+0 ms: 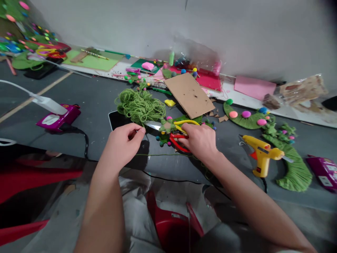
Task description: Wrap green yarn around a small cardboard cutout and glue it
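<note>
My left hand [123, 142] has thumb and fingertips pinched together in front of a tangled heap of green yarn [140, 105]; what sits in the pinch is too small to make out. My right hand [198, 140] is closed at the handles of a pair of scissors [179, 138], one loop yellow and one red. The scissors' blades point left toward my left hand. A small green yarn-wrapped piece [167, 125] covers their pivot. A strand of green yarn [160, 155] runs across the table below both hands. Under the heap lies a dark, pale-edged phone or tablet [116, 119].
A brown cardboard sheet [189, 95] lies behind my right hand. On the right are a yellow glue gun [263, 153] and a green wrapped curved piece [295, 172]. A purple power socket [59, 117] with a white plug and black cord stands left. Red chairs [171, 225] are below.
</note>
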Demonstrator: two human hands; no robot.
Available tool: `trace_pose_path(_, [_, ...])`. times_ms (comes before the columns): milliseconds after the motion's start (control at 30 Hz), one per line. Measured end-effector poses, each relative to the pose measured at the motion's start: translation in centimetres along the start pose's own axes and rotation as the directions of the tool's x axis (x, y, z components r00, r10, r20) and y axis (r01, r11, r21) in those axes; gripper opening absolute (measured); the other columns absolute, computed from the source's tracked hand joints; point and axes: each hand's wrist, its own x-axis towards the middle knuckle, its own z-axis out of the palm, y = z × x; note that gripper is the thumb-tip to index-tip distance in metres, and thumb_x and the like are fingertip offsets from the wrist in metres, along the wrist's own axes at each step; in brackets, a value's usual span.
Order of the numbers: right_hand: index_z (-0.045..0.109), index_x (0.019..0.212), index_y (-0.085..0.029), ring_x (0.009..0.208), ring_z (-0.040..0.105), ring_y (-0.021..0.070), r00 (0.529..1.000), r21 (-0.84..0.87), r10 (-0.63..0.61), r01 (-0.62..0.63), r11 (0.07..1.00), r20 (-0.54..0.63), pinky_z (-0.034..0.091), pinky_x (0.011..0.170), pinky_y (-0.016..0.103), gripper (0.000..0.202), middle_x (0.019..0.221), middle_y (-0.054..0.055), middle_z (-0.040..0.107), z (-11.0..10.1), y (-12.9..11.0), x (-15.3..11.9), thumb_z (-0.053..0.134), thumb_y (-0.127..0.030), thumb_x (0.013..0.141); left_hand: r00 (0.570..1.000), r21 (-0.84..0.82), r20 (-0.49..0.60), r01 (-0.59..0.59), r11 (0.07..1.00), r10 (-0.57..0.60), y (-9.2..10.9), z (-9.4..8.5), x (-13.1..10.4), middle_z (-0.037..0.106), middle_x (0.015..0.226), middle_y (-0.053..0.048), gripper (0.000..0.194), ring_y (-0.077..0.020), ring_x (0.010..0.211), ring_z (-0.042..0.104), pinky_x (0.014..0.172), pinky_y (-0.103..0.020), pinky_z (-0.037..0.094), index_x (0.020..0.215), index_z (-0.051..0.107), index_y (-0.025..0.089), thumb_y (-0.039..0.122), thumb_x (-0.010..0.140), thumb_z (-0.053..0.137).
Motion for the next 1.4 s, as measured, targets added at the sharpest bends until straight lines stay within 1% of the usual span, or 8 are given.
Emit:
trace_pose_path(133, [0.066,0.082,-0.022,0.067,0.064,0.0184,1.000,0.011,-0.006,0.006,1.000,-0.010,0.019,0.058,0.031,0.029,0.077,0.001,0.075,0.1,0.0,0.1,0.068,-0.049,0.091,1.000,-0.002,0.003,-0.004,1.000,0.004,0.0,0.0,0.1,0.070,0.075,-0.002,0.029,-0.0195,0.067,0.058,0.061,-0.031,0.038,0.088,0.073,0.021,0.046,0.092,0.060])
trace_pose_path(333, [0.068,0.083,-0.021,0.068,0.064,0.0186,0.999,0.004,-0.016,0.016,1.000,0.029,0.018,0.058,0.031,0.025,0.079,0.003,0.076,0.1,-0.1,0.1,0.067,-0.045,0.092,0.999,-0.023,0.035,0.000,1.000,0.001,0.0,-0.1,0.0,0.065,0.070,0.000,0.026,-0.0176,0.063,0.053,0.059,-0.030,0.037,0.083,0.072,0.022,0.044,0.091,0.061])
trace_pose_path(500, [0.066,0.082,-0.022,0.068,0.064,0.0186,1.000,0.019,-0.002,0.002,1.000,0.006,0.019,0.059,0.031,0.025,0.080,0.001,0.075,0.0,0.0,0.1,0.069,-0.045,0.089,0.997,-0.042,0.071,-0.007,0.999,0.010,0.0,-0.2,-0.2,0.067,0.073,0.000,0.025,-0.0180,0.065,0.054,0.061,-0.031,0.038,0.083,0.073,0.023,0.043,0.091,0.062])
trace_pose_path(600, [0.065,0.082,-0.022,0.069,0.065,0.0192,1.000,0.020,0.012,-0.012,1.000,-0.013,0.021,0.060,0.031,0.024,0.082,0.002,0.076,-0.2,0.2,-0.1,0.066,-0.044,0.089,0.998,-0.051,0.056,-0.005,0.999,0.008,0.0,-0.2,-0.2,0.069,0.074,-0.001,0.025,-0.0185,0.066,0.055,0.061,-0.031,0.038,0.084,0.072,0.022,0.044,0.091,0.061])
trace_pose_path(767, [0.064,0.081,-0.021,0.073,0.067,0.0205,1.000,0.041,0.019,-0.018,0.999,-0.025,0.023,0.062,0.032,0.036,0.084,0.002,0.076,-0.4,0.3,-0.6,0.063,-0.056,0.087,0.999,-0.052,0.035,0.003,0.999,-0.001,0.0,-0.2,-0.2,0.068,0.074,-0.001,0.024,-0.0186,0.066,0.055,0.061,-0.031,0.037,0.083,0.072,0.022,0.042,0.090,0.061])
trace_pose_path(967, [0.063,0.080,-0.020,0.073,0.068,0.0201,0.995,0.045,0.036,-0.032,0.998,-0.089,0.026,0.066,0.032,0.031,0.080,0.001,0.075,-0.5,0.6,-0.8,0.067,-0.050,0.083,0.999,-0.047,0.031,0.021,0.999,-0.019,0.2,-0.4,-0.2,0.069,0.075,-0.001,0.024,-0.0175,0.067,0.055,0.062,-0.030,0.037,0.084,0.072,0.020,0.042,0.090,0.062])
trace_pose_path(1200, [0.063,0.082,-0.019,0.076,0.068,0.0201,0.995,0.048,0.006,-0.001,0.999,-0.095,0.027,0.069,0.033,0.037,0.082,0.002,0.074,-0.1,0.6,-0.8,0.064,-0.056,0.087,0.998,-0.047,-0.025,0.058,0.997,-0.059,0.2,-0.8,-0.3,0.071,0.077,-0.001,0.021,-0.0174,0.069,0.059,0.062,-0.029,0.039,0.083,0.073,0.021,0.040,0.087,0.065])
trace_pose_path(1400, [0.063,0.082,-0.019,0.074,0.067,0.0197,0.991,0.048,0.017,-0.010,0.999,-0.129,0.025,0.067,0.033,0.025,0.079,0.002,0.073,0.1,0.5,-0.7,0.066,-0.044,0.085,0.997,-0.033,-0.030,0.066,0.997,-0.067,0.2,-0.9,-0.5,0.072,0.077,0.000,0.019,-0.0175,0.071,0.061,0.064,-0.030,0.040,0.082,0.074,0.022,0.038,0.086,0.065])
